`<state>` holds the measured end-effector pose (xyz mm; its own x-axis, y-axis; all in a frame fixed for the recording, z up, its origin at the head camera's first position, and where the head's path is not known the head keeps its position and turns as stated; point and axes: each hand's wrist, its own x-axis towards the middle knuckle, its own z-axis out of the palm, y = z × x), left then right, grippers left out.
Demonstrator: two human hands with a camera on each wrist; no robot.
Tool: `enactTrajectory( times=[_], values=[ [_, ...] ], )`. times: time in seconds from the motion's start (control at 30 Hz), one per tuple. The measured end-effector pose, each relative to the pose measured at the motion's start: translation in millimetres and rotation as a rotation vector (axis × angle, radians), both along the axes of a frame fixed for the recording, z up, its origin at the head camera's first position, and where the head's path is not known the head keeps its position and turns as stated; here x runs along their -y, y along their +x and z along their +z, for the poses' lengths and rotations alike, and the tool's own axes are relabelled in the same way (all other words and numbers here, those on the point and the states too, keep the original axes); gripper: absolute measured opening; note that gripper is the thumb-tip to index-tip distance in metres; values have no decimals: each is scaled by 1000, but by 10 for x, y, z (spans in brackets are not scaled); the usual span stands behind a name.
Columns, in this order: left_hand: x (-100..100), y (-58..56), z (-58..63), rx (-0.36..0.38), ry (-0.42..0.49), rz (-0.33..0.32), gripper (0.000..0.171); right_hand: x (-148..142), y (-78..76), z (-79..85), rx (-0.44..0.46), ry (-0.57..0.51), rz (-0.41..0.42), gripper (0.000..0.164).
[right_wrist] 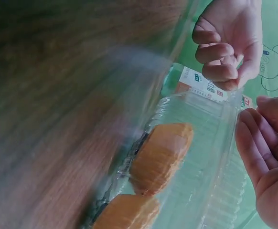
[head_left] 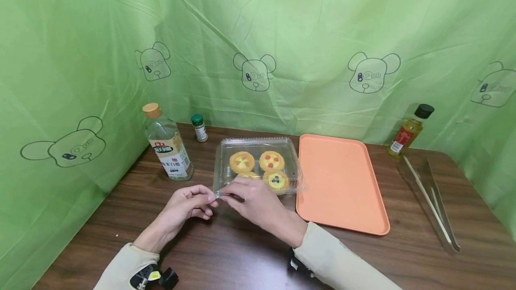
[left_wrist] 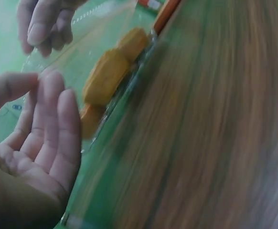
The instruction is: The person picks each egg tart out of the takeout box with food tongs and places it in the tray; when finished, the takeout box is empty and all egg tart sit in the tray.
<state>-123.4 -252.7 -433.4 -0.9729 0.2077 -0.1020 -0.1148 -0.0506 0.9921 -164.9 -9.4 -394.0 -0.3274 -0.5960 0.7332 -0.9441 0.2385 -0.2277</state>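
Note:
A clear plastic clamshell box (head_left: 293, 164) with its lid over several tarts (head_left: 272, 161) stands mid-table. At its near left corner my left hand (head_left: 181, 207) pinches the plastic edge between thumb and index finger. Just to the right, the fingertips of my right hand (head_left: 258, 202) pinch the same corner, the hand covering part of the front and one tart. In the left wrist view the tarts (left_wrist: 105, 76) show through the box's side. The right wrist view has my left hand (right_wrist: 229, 43) facing my right hand (right_wrist: 270, 148) across the box corner.
An orange tray (head_left: 338, 182) lies right of the box. Metal tongs (head_left: 433, 209) and an oil bottle (head_left: 405, 133) are farther right. At the left stand a vinegar bottle (head_left: 169, 151) and a green-capped shaker (head_left: 199, 128). A green curtain (head_left: 306, 26) hangs behind.

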Motion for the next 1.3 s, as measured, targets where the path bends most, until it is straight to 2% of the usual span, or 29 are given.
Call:
enactTrajectory(
  times=[0.13,0.47,0.7,0.83,0.93,1.07,1.3],
  values=[
    [-94,43,46,-15,50,44,8,-32,-2,21,4,-25,22,15],
    [-329,159,199,-80,40,138,4,-81,15,128,-90,-5,-15,12],
    [-437,231,287,-60,-21,233,6,-77,9,112,-141,10,-22,10],
    [-480,253,308,-93,-54,282,5,-68,-10,98,-179,-2,-12,11],
    [-507,266,308,-123,-71,303,3,-64,-23,84,-204,-18,-1,12],
    [-538,272,300,-132,-71,320,8,-58,-36,75,-233,-32,6,12],
    [-617,265,306,-100,-5,334,5,-57,-83,53,-258,-85,15,14]
  ],
)
